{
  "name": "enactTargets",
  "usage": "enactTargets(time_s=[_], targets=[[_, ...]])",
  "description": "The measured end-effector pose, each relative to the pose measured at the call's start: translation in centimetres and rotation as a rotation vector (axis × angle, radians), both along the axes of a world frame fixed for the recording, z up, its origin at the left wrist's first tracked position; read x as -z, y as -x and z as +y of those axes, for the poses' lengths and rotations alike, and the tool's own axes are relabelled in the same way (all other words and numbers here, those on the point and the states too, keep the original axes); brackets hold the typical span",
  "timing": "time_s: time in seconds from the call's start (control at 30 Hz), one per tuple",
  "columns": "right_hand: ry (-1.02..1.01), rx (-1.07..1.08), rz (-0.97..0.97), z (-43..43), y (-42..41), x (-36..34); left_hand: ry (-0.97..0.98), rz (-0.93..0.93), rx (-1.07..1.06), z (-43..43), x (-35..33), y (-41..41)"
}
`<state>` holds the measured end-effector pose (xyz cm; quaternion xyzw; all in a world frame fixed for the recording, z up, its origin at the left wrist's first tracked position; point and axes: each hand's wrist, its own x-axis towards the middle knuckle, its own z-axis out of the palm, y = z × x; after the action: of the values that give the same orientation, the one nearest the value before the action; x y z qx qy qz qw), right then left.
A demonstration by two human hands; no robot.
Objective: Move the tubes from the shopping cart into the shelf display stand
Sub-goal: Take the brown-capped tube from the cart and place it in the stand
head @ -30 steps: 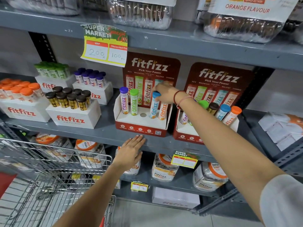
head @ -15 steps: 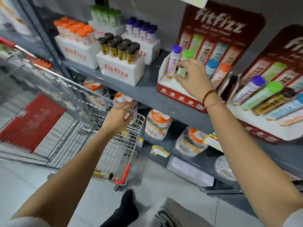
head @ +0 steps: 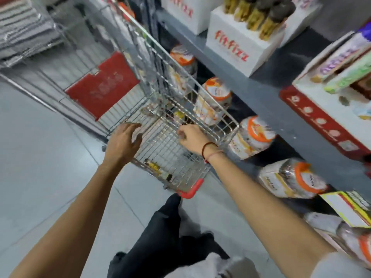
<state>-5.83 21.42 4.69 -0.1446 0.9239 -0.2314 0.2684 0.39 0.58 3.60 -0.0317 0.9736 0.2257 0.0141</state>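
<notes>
Right hand [head: 192, 138] off display stand [head: 321, 119] at right edge of frame, now down over shopping cart [head: 160, 109] at centre; fingers curled, holding nothing visible. Left hand [head: 123, 141] also lowered to cart, fingers spread, empty. One tube [head: 154, 167] lies in cart bottom, lower centre. Reads as previous tube placed, next pickup starting. Frame blurred; other tubes in cart unclear.

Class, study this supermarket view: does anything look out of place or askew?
One dark-capped yellow tube lies on its side on the wire shopping cart floor. The red-and-white shelf display stand has an empty hole. Nothing looks spilled.
</notes>
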Motion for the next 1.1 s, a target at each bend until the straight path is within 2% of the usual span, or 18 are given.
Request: enactTargets(time_s=[0.17,0.33,0.6,0.77,0.9,1.1], targets=[[-0.151,-0.109,-0.264,-3.6,-1.1,8.5,0.070,-0.055,0.012,-1.2,2.2,-0.8],[-0.336,-0.173,-0.489,-5.6,-3.8,16.0,0.124,-0.034,-0.045,-0.7,3.6,-0.9],[-0.283,-0.077,-0.651,-7.3,-3.3,21.4,0.177,-0.024,-0.055,-0.8,4.6,-0.9],[-0.279,0.080,-0.576,-6.6,-2.0,22.8,0.171,0.033,-0.085,-0.9,4.7,-0.9],[-0.339,0.049,-0.683,-6.6,-3.2,23.9,0.161,0.052,-0.095,-0.8,5.0,-0.9],[-0.332,0.067,-0.621,-7.2,-4.1,23.6,0.163,0.054,-0.097,-0.8,5.2,-1.0]])
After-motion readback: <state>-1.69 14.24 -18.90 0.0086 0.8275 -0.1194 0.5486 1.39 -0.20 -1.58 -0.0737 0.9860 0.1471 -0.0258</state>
